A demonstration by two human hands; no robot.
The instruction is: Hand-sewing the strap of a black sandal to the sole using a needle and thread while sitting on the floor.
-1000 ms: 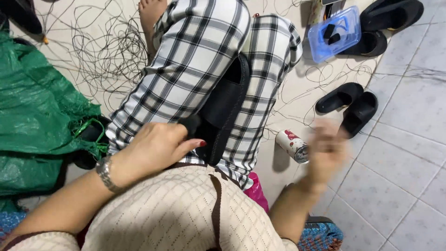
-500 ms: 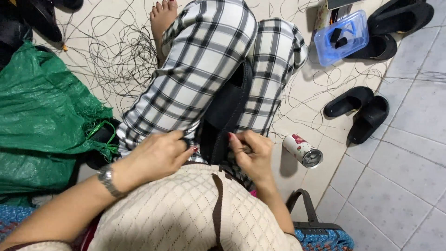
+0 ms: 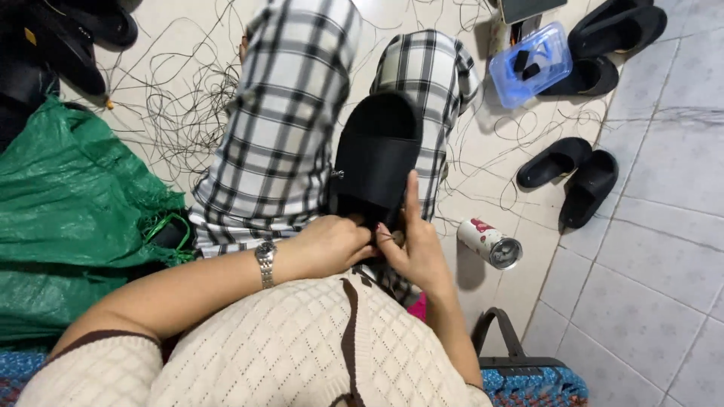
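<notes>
The black slipper lay on the person's lap, between the two legs in checked black-and-white trousers. Its long axis ran away from the body, the open mouth at the far end and the near end under both hands. It was matt and rubbery or foam-like in look, smoothly rounded, with a small pale metal fitting on its left edge.

The slipper lay directly ahead of the fingers. Both hands met at its near end, so neither was clearly the nearer. The left hand was curled with fingers pressed together against the near edge; what they pinched, if anything, could not be told. The right hand rested against the right side of the slipper, index finger extended straight along it, thumb and remaining fingers closed on something small at the near edge, too small to identify. A metal wristwatch sat on the left wrist.

Outward: thin dark thread lay in loose tangles over the pale floor. A green woven sack lay to the left. A tin can lay on its side to the right. A pair of black slippers stood beyond it, and a clear blue plastic box lay further off.
</notes>
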